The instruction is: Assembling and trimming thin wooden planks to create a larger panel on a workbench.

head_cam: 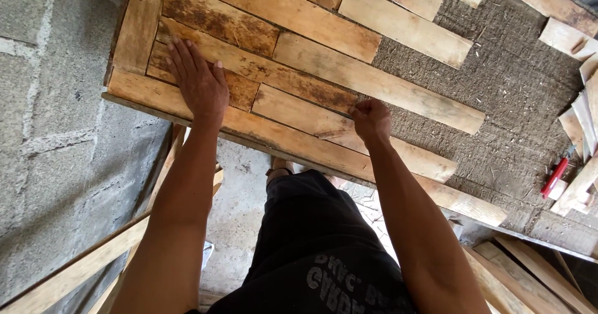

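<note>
My left hand (198, 82) lies flat, fingers spread, on a dark-stained wooden slat (249, 65) near the panel's left end. My right hand (370, 119) is curled with its fingertips pressing at the joint between two pale slats (324, 124), near the panel's front edge. The slats lie in staggered rows on a rough brown fibre board (517, 102), framed by a long edge plank (293, 142). I cannot see anything held in the right hand.
A red-handled tool (554, 177) and loose wood offcuts (582, 121) lie at the right. Long spare planks (75, 270) lean below the panel on both sides. A grey block wall (50, 133) is at the left. My legs and foot stand under the edge.
</note>
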